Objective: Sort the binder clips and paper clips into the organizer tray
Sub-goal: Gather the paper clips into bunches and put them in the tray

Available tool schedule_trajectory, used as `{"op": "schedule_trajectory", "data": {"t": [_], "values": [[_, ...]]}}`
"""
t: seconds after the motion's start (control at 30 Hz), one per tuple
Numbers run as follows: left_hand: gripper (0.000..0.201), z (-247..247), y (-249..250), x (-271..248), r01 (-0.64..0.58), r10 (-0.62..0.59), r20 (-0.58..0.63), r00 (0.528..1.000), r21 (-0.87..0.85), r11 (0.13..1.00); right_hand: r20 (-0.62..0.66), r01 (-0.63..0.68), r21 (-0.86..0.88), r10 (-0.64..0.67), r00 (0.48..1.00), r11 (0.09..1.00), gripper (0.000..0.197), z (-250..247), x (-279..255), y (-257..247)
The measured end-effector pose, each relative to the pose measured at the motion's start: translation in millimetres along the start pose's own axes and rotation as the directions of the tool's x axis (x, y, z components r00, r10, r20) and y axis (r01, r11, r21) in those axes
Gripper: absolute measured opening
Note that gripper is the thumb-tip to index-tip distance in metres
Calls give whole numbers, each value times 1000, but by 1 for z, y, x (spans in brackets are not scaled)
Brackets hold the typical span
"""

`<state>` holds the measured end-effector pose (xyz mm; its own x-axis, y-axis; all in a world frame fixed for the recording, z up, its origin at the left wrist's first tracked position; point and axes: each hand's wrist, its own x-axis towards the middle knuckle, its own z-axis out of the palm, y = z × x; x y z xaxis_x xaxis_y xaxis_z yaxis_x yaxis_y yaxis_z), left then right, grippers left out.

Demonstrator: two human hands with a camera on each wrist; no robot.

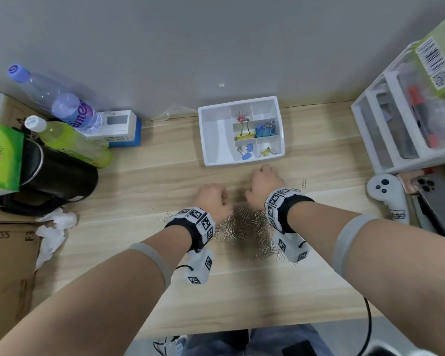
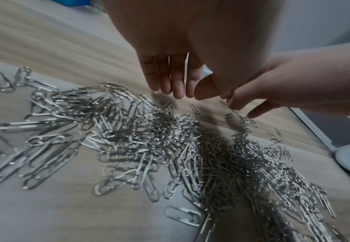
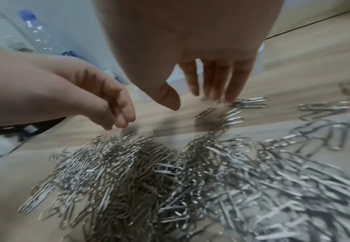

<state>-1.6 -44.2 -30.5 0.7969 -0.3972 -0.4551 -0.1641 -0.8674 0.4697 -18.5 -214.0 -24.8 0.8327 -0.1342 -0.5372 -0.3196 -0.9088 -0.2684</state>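
black wristbands [image 1: 292,210] | white tag-marked camera blocks [image 1: 200,268] | grey armbands [image 1: 350,236] | possibly jeans [image 1: 280,340]

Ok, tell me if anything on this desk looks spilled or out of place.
The paper clips lie in a loose heap on the wooden desk, none in the organizer tray, which holds only binder clips. One stray paper clip lies apart, right of the right hand. Crumpled tissue sits at the left.

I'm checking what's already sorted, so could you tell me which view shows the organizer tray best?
The head view: the whole organizer tray shows, with coloured binder clips in its compartments. The left wrist view catches only a blurred white edge, perhaps the tray; the right wrist view doesn't clearly show it.
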Motion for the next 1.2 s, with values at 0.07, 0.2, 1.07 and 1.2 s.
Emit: {"op": "schedule_trajectory", "data": {"t": [0.07,0.2,1.07,1.2], "values": [[21,3,8,3,-5,5,-3,1000,3,1000,-17,-77,-33,77,997,996,55,0,-1,6],[29,10,23,4,-38,36,29,999,63,997,-9,-66,-22,66,998,998,58,4,-5,13],[82,39,74,19,-362,306,252,918,215,907,55,27,326,-48,997,945,44,18,-42,49],[90,46,78,26,-417,339,301,891,254,873,-25,24,337,-17,1000,941,43,16,-50,67]]}}
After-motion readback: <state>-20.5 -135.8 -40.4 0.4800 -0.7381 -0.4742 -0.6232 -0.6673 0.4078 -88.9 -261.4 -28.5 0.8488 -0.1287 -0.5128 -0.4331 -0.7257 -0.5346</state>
